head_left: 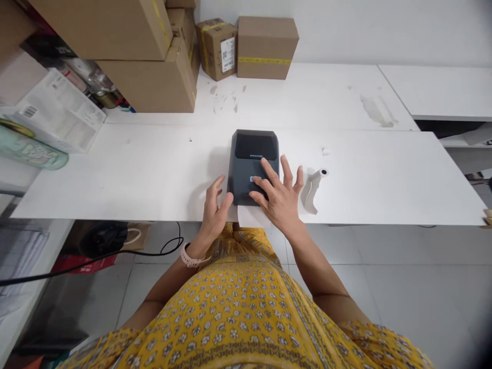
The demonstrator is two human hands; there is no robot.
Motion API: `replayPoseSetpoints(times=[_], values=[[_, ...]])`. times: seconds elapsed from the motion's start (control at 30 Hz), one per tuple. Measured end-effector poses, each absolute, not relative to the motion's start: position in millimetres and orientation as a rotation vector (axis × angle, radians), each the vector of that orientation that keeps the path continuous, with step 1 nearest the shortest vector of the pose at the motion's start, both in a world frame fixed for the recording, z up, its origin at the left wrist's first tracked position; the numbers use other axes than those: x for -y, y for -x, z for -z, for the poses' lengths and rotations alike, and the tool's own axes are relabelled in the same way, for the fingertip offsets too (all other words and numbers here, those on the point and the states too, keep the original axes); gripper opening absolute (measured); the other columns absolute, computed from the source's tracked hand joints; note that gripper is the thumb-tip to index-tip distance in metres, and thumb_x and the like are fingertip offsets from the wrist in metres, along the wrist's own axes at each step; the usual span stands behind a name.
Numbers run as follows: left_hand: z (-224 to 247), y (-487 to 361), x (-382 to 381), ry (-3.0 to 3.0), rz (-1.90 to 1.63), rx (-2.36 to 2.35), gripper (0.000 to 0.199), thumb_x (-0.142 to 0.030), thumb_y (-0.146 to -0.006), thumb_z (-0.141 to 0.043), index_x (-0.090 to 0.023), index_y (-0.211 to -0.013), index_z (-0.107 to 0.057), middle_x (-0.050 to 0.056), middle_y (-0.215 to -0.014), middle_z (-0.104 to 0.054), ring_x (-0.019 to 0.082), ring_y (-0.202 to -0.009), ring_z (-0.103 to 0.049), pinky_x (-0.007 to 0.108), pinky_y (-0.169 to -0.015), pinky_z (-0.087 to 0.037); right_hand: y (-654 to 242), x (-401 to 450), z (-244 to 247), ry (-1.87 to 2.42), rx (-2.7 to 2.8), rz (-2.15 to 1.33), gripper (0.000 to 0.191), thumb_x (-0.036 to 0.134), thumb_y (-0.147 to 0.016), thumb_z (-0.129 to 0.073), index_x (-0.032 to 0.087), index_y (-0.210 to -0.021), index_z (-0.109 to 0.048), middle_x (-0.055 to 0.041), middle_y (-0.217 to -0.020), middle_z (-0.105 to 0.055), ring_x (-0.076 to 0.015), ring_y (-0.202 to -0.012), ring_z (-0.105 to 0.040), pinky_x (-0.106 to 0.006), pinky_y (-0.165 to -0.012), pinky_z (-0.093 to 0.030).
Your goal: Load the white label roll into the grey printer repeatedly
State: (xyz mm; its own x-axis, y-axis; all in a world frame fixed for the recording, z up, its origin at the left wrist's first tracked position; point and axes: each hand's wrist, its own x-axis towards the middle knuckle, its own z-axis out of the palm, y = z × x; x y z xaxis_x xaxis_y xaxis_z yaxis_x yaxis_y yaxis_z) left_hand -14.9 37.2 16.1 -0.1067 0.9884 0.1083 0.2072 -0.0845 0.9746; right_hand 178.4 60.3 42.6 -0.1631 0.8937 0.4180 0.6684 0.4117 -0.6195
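Note:
A dark grey boxy device (242,169) with a glossy black top panel stands on the white table, and a strip of white paper (251,215) sticks out from its near side. Over the device's top is my right hand (280,197), fingers spread, one fingertip at a small light-coloured button. My left hand (216,207) is beside the device's lower left edge, fingers apart, thumb near its corner, holding nothing. To the right of my right hand lies a small paper roll (317,179) with a loose curled strip.
Cardboard boxes (265,46) stand along the back and are stacked at the back left. A white package (57,107) and a pale green bottle (34,148) are at the left. The table's front edge (365,223) runs close to my body. A black cable (146,253) hangs below left.

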Motion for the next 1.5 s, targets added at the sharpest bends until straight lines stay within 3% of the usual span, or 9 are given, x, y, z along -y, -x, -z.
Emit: replayPoseSetpoints(times=[0.17,0.27,0.43,0.57,0.73,1.0,1.2,1.37,1.5], values=[[-15,-1,-34,-1.411,-1.19,-1.328,0.069,-0.054,-0.095,-0.054,-0.031,-0.156,-0.031,0.006,-0.17,-0.024,0.027,-0.157,-0.019,0.046,-0.13,-0.014,-175,-58,-43,1.348,1.874,-0.369,0.037,0.066,-0.089,-0.061,0.039,-0.112,-0.068,0.0077,-0.156,-0.049,-0.0347,-0.158,-0.017,-0.067,-0.125,0.015],[-12,-4,-34,-1.349,-1.185,-1.294,0.073,-0.055,-0.095,-0.054,-0.031,-0.158,-0.028,0.005,-0.171,-0.022,0.027,-0.158,-0.017,0.045,-0.131,-0.013,-180,-55,-34,1.332,1.87,-0.407,0.039,0.066,-0.09,-0.059,0.039,-0.118,-0.067,0.0075,-0.159,-0.045,-0.0344,-0.159,-0.013,-0.069,-0.124,0.012],[-2,0,-35,-1.239,-1.175,-1.294,0.071,-0.058,-0.096,-0.05,-0.032,-0.158,-0.029,0.004,-0.171,-0.022,0.025,-0.158,-0.019,0.045,-0.131,-0.015,-194,-40,1,1.216,1.564,-0.676,0.053,0.064,-0.1,-0.036,0.04,-0.147,-0.046,0.0037,-0.171,-0.02,-0.0273,-0.159,-0.015,-0.061,-0.128,-0.016],[1,-1,-36,-1.301,-1.211,-1.363,0.068,-0.062,-0.097,-0.043,-0.032,-0.157,-0.032,0.003,-0.171,-0.022,0.023,-0.159,-0.014,0.045,-0.131,-0.011,-192,-33,20,1.251,1.327,-0.841,0.063,0.063,-0.103,-0.02,0.036,-0.158,-0.03,-0.0009,-0.17,-0.026,-0.0226,-0.159,-0.017,-0.055,-0.13,-0.015],[3,-8,-38,-1.444,-1.263,-1.474,0.07,-0.066,-0.097,-0.037,-0.03,-0.158,-0.03,0.007,-0.171,-0.02,0.023,-0.16,-0.01,0.049,-0.131,-0.009,-190,-34,16,1.344,1.485,-0.736,0.068,0.068,-0.101,-0.017,0.036,-0.16,-0.023,-0.0008,-0.17,-0.025,-0.026,-0.16,-0.009,-0.061,-0.128,-0.011],[1,-12,-39,-1.457,-1.346,-1.455,0.071,-0.067,-0.096,-0.037,-0.029,-0.156,-0.035,0.009,-0.169,-0.027,0.025,-0.159,-0.017,0.049,-0.13,-0.015,-192,-33,6,1.381,1.551,-0.665,0.065,0.063,-0.102,-0.013,0.037,-0.161,-0.018,-0.0005,-0.17,-0.024,-0.0279,-0.16,-0.009,-0.062,-0.126,-0.016],[-35,-1,-82,-1.425,-1.51,-1.298,0.061,-0.064,-0.1,-0.028,-0.03,-0.145,-0.052,0.003,-0.158,-0.047,0.022,-0.153,-0.033,0.041,-0.127,-0.027,-193,-75,-53,1.209,1.709,-0.41,0.069,0.069,-0.099,-0.005,0.039,-0.16,-0.016,0.0007,-0.169,-0.025,-0.0302,-0.16,-0.007,-0.063,-0.126,-0.012],[-27,2,-125,-1.394,-1.426,-1.413,0.043,-0.041,-0.096,-0.053,-0.024,-0.134,-0.058,0.007,-0.148,-0.058,0.023,-0.142,-0.049,0.041,-0.12,-0.038,-183,-159,-110,1.116,1.682,-0.192,0.07,0.068,-0.1,-0.008,0.033,-0.16,-0.007,-0.004,-0.169,-0.016,-0.0235,-0.158,-0.014,-0.053,-0.128,-0.021],[-3,1,-131,-1.39,-1.255,-1.489,0.051,-0.021,-0.085,-0.056,-0.018,-0.136,-0.055,0.012,-0.145,-0.06,0.024,-0.134,-0.057,0.039,-0.113,-0.045,-174,-197,-135,1.165,1.62,-0.08,0.071,0.066,-0.101,-0.026,0.031,-0.159,-0.006,-0.0054,-0.17,-0.012,-0.0228,-0.159,-0.007,-0.051,-0.126,-0.026]])
